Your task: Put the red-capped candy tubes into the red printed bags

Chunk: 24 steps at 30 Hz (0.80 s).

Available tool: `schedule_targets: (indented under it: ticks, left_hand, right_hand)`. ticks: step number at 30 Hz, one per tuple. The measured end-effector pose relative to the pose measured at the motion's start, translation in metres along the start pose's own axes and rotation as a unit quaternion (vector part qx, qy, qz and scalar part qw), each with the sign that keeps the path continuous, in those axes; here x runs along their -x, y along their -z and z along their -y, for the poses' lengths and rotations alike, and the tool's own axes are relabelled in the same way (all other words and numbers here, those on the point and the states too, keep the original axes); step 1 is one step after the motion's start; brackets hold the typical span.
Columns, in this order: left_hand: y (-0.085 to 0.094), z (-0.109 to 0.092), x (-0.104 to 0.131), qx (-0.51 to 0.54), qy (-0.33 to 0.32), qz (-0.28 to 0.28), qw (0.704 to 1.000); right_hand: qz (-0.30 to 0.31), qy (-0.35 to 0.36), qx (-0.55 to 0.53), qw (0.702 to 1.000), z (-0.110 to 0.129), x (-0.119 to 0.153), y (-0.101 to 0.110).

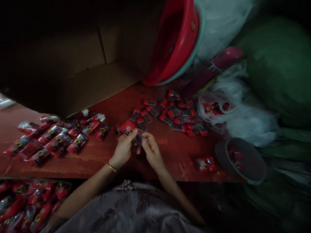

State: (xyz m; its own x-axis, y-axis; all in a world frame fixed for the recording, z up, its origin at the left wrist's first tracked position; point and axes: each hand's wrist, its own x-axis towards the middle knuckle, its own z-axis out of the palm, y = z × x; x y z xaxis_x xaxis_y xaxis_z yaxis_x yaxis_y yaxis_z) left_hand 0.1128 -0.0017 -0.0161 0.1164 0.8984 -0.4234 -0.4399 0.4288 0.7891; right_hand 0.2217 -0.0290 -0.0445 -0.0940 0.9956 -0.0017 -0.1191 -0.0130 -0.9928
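Note:
My left hand point(123, 149), with a gold bangle at the wrist, and my right hand point(152, 151) meet over the red table. Pinched between the fingers of both is a small clear packet point(138, 139) with dark contents, partly hidden by the fingers. A red printed card point(128, 127) shows just above my left thumb; whether it is part of what I hold is unclear. Just beyond my fingertips lies a loose heap of small red-and-dark packets point(178, 113). To the left, filled red printed packets point(58, 140) lie in rough rows.
A large open cardboard box point(80, 77) stands at the back left. Red point(187, 42) and teal basins lean beside it. At right are a plastic bag point(213, 110), a grey bucket point(257, 165) and one red packet point(205, 164). More packets point(31, 204) fill a container at lower left.

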Motion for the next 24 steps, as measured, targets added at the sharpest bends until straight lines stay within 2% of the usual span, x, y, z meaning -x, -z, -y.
schedule_targets:
  ticks: [2,6,9,11,13,16,18,20,22,23,24]
  left_hand:
    - [0.003,-0.001,0.000,-0.009,-0.004,0.008,1.000]
    - [0.011,0.001,0.003,-0.005,-0.015,-0.005,1.000]
    - [0.025,-0.009,0.006,0.032,0.000,-0.041,0.999]
    - [0.040,-0.025,0.007,0.072,0.019,-0.069,0.995]
    - [0.059,-0.046,0.005,0.129,0.000,-0.132,0.983]
    - [0.082,-0.074,0.002,0.222,-0.097,-0.238,0.941]
    - [0.085,-0.078,0.002,0.231,-0.127,-0.242,0.934]
    - [0.077,-0.067,0.006,0.146,-0.122,-0.205,0.960]
    - [0.060,-0.046,0.010,-0.048,-0.128,-0.152,0.979]
    - [0.051,-0.034,0.011,-0.179,-0.149,-0.116,0.966]
    - [0.043,-0.023,0.011,-0.309,-0.177,-0.073,0.932]
  right_hand:
    - [0.022,0.000,-0.014,1.000,0.000,0.000,-0.001]
    - [0.000,-0.027,0.010,1.000,-0.007,-0.008,-0.010]
    - [-0.020,0.005,0.123,0.992,-0.010,-0.022,-0.016]
    - [-0.052,0.079,0.265,0.960,-0.010,-0.035,-0.013]
    - [-0.078,0.134,0.410,0.899,-0.008,-0.048,-0.004]
    - [-0.058,0.126,0.558,0.818,-0.010,-0.061,0.016]
    - [-0.042,0.109,0.602,0.790,-0.014,-0.059,0.030]
    - [-0.059,0.108,0.617,0.777,-0.019,-0.050,0.042]
    - [-0.099,0.110,0.620,0.770,-0.024,-0.038,0.052]
    - [-0.119,0.112,0.620,0.767,-0.026,-0.031,0.056]
    - [-0.136,0.117,0.617,0.766,-0.028,-0.025,0.060]
